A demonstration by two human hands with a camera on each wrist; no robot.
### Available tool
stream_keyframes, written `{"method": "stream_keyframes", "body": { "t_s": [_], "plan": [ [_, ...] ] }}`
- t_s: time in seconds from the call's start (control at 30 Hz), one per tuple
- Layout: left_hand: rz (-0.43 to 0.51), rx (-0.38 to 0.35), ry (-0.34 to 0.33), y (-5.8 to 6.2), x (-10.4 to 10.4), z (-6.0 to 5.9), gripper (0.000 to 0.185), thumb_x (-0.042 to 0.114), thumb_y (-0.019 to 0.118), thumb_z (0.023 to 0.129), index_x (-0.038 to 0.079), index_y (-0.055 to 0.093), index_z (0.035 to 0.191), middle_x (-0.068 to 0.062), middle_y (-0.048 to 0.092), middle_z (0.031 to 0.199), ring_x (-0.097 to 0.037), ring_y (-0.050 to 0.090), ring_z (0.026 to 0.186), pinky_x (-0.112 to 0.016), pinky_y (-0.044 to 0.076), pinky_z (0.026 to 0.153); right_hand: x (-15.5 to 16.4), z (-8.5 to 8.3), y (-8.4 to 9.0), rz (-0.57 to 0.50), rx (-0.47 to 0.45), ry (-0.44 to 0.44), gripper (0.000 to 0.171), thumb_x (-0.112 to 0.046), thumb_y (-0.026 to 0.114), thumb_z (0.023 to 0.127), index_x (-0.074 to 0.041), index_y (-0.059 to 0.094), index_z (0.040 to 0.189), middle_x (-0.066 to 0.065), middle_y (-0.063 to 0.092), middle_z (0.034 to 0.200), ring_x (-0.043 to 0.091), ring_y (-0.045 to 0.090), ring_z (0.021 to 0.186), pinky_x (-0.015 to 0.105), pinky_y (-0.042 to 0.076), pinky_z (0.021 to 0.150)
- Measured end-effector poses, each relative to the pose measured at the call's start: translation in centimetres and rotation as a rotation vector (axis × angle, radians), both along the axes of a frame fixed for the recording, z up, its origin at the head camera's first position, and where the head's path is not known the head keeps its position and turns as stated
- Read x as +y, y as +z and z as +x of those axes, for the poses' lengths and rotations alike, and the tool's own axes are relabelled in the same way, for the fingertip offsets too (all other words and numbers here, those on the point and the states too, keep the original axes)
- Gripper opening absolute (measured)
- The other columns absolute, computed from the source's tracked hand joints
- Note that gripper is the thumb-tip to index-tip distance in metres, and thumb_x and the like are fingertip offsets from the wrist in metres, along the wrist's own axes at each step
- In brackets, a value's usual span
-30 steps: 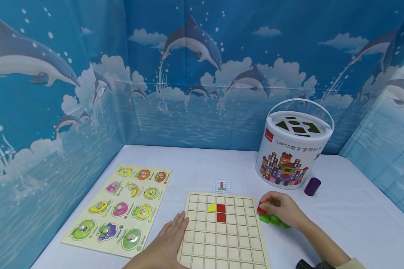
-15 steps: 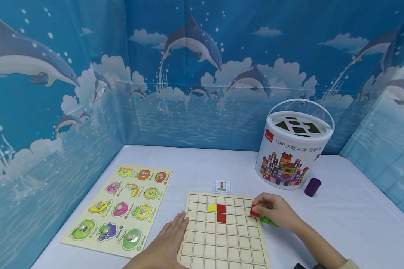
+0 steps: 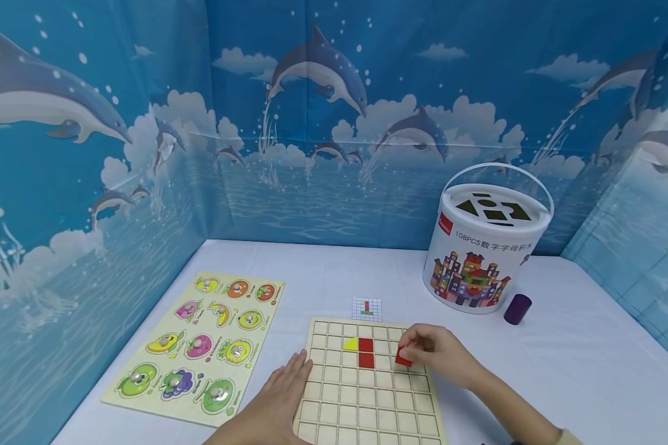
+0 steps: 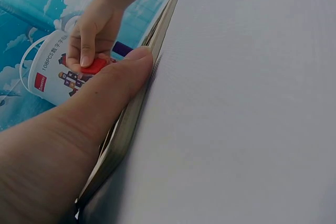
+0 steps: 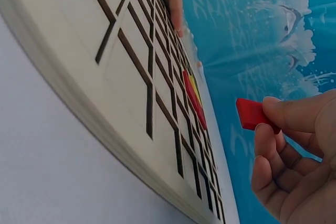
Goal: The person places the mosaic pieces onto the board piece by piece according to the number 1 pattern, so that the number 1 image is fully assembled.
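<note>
Blue dolphin-print curtain [image 3: 289, 191] closes off back, left and right; no room visible past it from my end. White worktop [image 3: 312, 266], looks cloth-covered. Lidded bucket [image 3: 445, 284] near the back right corner, probably parked out of the way. Fruit puzzle [image 3: 171, 322] along the left edge, likely just set aside. Grid board [image 3: 348, 394] mid-worktop toward the near edge, within both hands' reach. Left hand [image 3: 278, 398] on its left side, fingers straight, gripping nothing; I'd say that steadies it. Right hand [image 3: 448, 355] pinches the red block [image 3: 403, 357] between thumb and fingers, over the board's right columns and clear of it; a fingertip hold probably leaves the underside free. Pattern card [image 3: 367, 309] just beyond the board, toward the back edge, presumably for easy viewing. Purple cylinder [image 3: 517, 309] beside the bucket, toward the right edge; I can't tell why. Smallest: red squares [image 3: 365, 360] and yellow piece [image 3: 352, 344], seated in board cells.
</note>
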State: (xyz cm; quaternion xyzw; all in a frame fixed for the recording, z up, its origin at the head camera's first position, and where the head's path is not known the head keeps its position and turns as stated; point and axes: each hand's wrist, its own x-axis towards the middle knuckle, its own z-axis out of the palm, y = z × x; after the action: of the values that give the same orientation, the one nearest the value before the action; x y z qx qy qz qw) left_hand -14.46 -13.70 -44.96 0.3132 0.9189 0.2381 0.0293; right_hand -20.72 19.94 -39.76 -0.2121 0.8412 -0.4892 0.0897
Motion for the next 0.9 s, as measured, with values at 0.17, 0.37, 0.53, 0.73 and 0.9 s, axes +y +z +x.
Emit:
{"method": "stream_keyframes", "body": {
  "t_s": [0.17, 0.37, 0.53, 0.73, 0.9],
  "plan": [
    [0.008, -0.015, -0.003, 0.1, 0.0, 0.0, 0.129, 0.07, 0.075, 0.065, -0.01, 0.02, 0.15, -0.029, 0.013, 0.157, -0.042, 0.015, 0.144, -0.061, 0.023, 0.11, -1.0, 0.3, 0.3, -0.006, -0.004, 0.026, 0.015, -0.015, 0.068, 0.093, -0.002, 0.065, 0.098, 0.005, 0.06, 0.083, 0.014, 0.056, 0.071, 0.024, 0.05, 0.063],
    [0.023, -0.039, -0.005, 0.1, 0.0, 0.1, 0.131, 0.072, 0.074, 0.064, -0.008, 0.018, 0.151, -0.028, 0.011, 0.158, -0.041, 0.013, 0.145, -0.061, 0.021, 0.11, -2.3, 0.4, 0.3, -0.001, -0.005, 0.047, 0.008, -0.012, 0.067, 0.093, -0.005, 0.066, 0.096, 0.004, 0.06, 0.084, 0.016, 0.056, 0.073, 0.024, 0.05, 0.063],
    [0.013, -0.029, -0.003, 0.1, 0.0, 0.1, 0.13, 0.07, 0.075, 0.064, -0.009, 0.019, 0.15, -0.028, 0.013, 0.158, -0.042, 0.015, 0.145, -0.061, 0.022, 0.11, -3.3, 0.4, 0.3, -0.036, 0.0, 0.079, 0.006, -0.009, 0.067, 0.092, -0.003, 0.066, 0.095, 0.004, 0.06, 0.084, 0.014, 0.055, 0.072, 0.022, 0.049, 0.062],
    [0.004, -0.021, -0.001, 0.1, 0.0, 0.1, 0.129, 0.069, 0.075, 0.065, -0.009, 0.019, 0.15, -0.029, 0.014, 0.157, -0.043, 0.016, 0.144, -0.06, 0.022, 0.111, -4.2, 0.4, 0.1, -0.052, -0.006, 0.085, 0.007, -0.009, 0.069, 0.091, -0.004, 0.067, 0.095, 0.003, 0.061, 0.088, 0.016, 0.054, 0.074, 0.022, 0.049, 0.062],
    [-0.007, -0.009, 0.002, 0.0, 0.0, 0.1, 0.129, 0.07, 0.075, 0.065, -0.009, 0.02, 0.15, -0.029, 0.014, 0.157, -0.043, 0.016, 0.144, -0.059, 0.023, 0.111, -4.8, 0.4, -0.4, -0.047, 0.003, 0.107, 0.007, -0.008, 0.068, 0.092, -0.003, 0.067, 0.095, 0.003, 0.06, 0.087, 0.015, 0.053, 0.073, 0.022, 0.046, 0.061]
  ]
}}
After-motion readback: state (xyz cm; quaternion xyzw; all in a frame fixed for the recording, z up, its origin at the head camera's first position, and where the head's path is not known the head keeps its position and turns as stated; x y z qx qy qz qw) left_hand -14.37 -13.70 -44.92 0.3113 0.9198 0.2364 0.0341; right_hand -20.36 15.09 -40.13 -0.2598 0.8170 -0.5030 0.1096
